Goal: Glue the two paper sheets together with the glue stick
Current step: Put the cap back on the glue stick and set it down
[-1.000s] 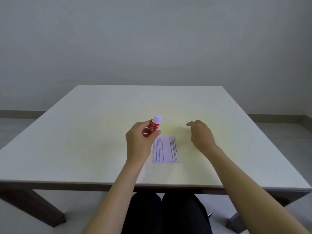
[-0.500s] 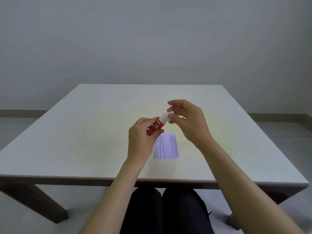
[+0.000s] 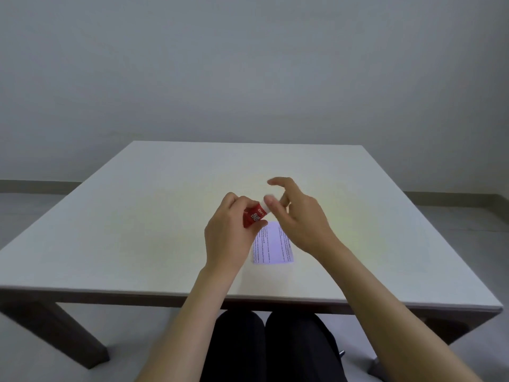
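Glue stick, red-bodied with white lettering, was held tilted above the counter, its white cap pointing up and to the right. Left hand was clenched around the red body, thumb and fingers wrapping it. Right hand pinched the cap between thumb and a finger, the index finger raised and extended clear of it; the cap itself was blurred. Both forearms reached in from the near edge. Paper sheet, white with lines of small print, lay flat on the counter directly below the hands; whether it was one sheet or two stacked could not be determined.
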The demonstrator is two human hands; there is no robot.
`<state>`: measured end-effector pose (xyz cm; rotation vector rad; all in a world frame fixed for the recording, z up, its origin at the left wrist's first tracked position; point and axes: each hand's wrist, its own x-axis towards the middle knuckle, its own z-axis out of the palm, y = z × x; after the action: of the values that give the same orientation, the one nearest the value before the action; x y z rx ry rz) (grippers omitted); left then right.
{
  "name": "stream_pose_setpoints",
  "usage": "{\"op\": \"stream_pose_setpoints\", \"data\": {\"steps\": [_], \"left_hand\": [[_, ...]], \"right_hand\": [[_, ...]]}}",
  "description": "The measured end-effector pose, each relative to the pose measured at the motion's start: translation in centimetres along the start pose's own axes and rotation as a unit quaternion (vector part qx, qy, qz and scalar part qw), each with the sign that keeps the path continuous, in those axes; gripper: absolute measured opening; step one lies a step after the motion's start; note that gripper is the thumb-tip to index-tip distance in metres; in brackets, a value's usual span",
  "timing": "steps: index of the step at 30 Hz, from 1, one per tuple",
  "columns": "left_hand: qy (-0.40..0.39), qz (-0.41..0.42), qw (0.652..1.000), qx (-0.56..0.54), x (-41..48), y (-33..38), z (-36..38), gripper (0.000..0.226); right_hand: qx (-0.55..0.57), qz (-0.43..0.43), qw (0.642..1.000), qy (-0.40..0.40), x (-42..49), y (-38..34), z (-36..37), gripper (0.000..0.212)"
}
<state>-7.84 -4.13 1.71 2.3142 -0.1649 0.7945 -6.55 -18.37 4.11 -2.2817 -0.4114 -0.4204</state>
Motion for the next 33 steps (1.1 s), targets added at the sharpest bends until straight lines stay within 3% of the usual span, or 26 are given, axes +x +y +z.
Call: {"op": "stream_pose_setpoints", "data": {"steps": [2, 4, 7, 8, 11, 13, 16, 18, 20, 24, 33], "left_hand": [[0.008, 0.002, 1.000, -0.005, 0.3, -0.3, -0.2, 0.029], [-0.012, 0.010, 1.000, -0.001, 0.1, -0.4, -0.2, 0.029], [-0.031, 0.021, 0.999, 0.005, -0.5, -0.2, 0.2, 0.029], [-0.032, 0.020, 0.999, 0.003, -0.5, -0.1, 0.3, 0.029], [-0.027, 0.011, 1.000, -0.006, -0.1, -0.1, 0.3, 0.028], [-0.030, 0.018, 0.999, -0.005, 0.1, 0.0, 0.3, 0.027], [-0.055, 0.029, 0.998, -0.003, 0.0, 0.1, 0.8, 0.026], [-0.054, 0.004, 0.998, -0.020, 0.5, -0.1, 1.2, 0.030], [-0.022, -0.054, 0.997, -0.050, 1.9, -1.1, 1.4, 0.037], [0.009, -0.144, 0.987, -0.074, 5.4, -4.1, 1.4, 0.041], [-0.016, -0.199, 0.979, -0.046, 7.0, -8.1, 3.6, 0.041]], "right_hand": [[0.078, -0.012, 0.995, -0.059, -0.4, 0.4, -0.3, 0.024], [0.079, 0.036, 0.995, -0.051, -0.4, 0.7, -0.2, 0.013], [-0.030, 0.128, 0.991, -0.023, 0.0, 0.9, 0.3, 0.057], [-0.042, 0.128, 0.991, -0.012, -0.1, 0.9, 0.2, 0.061], [0.047, 0.046, 0.997, -0.034, -0.6, 1.0, -0.6, 0.019], [0.069, 0.038, 0.996, -0.041, -0.5, 1.0, -0.8, 0.012], [-0.009, 0.111, 0.994, -0.003, -0.4, 1.0, -0.4, 0.063], [-0.002, 0.133, 0.991, 0.015, -1.0, 1.2, -0.2, 0.076], [0.062, 0.134, 0.989, 0.026, -1.9, 1.5, 0.0, 0.068], [0.111, 0.150, 0.982, 0.027, -3.6, 2.5, 0.0, 0.030], [0.039, 0.117, 0.992, 0.010, -5.3, 4.5, 0.0, 0.049]]}}
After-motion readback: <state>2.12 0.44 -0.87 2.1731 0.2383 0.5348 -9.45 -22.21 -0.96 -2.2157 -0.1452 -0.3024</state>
